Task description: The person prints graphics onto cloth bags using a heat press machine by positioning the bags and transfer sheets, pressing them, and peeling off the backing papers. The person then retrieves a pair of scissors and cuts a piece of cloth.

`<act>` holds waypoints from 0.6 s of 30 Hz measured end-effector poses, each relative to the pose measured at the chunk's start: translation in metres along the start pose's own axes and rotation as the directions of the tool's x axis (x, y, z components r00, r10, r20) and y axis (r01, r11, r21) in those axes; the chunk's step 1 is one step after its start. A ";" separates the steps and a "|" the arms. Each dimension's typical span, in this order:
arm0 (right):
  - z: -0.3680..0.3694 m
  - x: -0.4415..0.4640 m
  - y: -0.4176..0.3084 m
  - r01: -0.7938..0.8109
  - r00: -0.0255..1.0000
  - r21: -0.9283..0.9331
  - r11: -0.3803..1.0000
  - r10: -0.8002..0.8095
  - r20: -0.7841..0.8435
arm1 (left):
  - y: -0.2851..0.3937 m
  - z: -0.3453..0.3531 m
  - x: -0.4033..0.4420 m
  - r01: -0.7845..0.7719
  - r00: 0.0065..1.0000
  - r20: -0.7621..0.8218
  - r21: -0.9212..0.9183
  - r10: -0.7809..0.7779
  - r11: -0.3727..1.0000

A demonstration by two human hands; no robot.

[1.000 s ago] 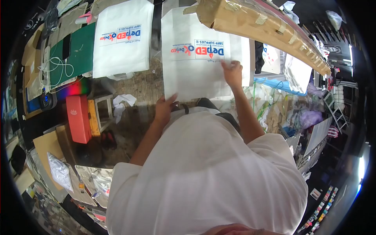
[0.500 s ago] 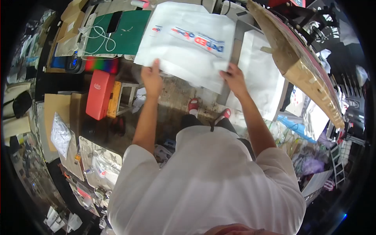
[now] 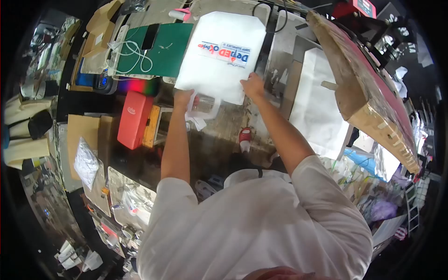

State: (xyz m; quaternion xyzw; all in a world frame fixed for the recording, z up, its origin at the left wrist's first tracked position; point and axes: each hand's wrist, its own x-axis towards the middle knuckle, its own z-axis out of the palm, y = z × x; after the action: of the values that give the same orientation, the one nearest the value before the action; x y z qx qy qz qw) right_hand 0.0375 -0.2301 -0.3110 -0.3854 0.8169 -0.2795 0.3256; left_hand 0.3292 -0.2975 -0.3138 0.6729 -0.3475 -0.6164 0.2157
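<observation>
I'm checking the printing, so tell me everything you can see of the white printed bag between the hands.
The white printed bag looks like thin, matte fabric, with angled far corners and blue and red lettering including "DepED". It is spread flat, slightly turned, beside the green mat. The left hand is at its near left corner, the right hand at its right edge. A pale loop, perhaps its handle, shows below the near edge.

Both arms (image 3: 176, 147) extended forward, fingers (image 3: 245, 84) possibly curled
</observation>
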 end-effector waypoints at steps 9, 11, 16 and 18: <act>-0.100 -0.070 -0.001 0.428 0.886 -0.034 0.903 -0.412 0.210 | -0.048 -0.012 0.029 -0.297 0.802 0.135 0.935 0.582 0.193; -0.173 -0.109 0.010 0.479 0.846 0.240 0.845 -0.517 0.132 | -0.047 -0.019 0.048 -0.184 0.848 0.218 0.976 0.482 -0.117; -0.316 -0.155 0.146 0.254 0.936 0.374 0.892 -0.129 -0.328 | -0.030 -0.012 0.021 -0.131 0.778 -0.382 0.677 0.499 0.724; -0.372 -0.164 0.207 0.095 0.819 0.439 0.893 0.181 -0.544 | -0.035 0.032 -0.015 -0.292 0.531 -0.432 0.715 0.729 0.636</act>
State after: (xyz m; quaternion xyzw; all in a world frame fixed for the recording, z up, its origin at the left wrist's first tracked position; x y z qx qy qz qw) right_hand -0.2525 0.0926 -0.1709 -0.1793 0.7986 -0.5542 0.1517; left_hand 0.3044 -0.2588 -0.3331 0.7398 -0.5955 -0.0886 0.3003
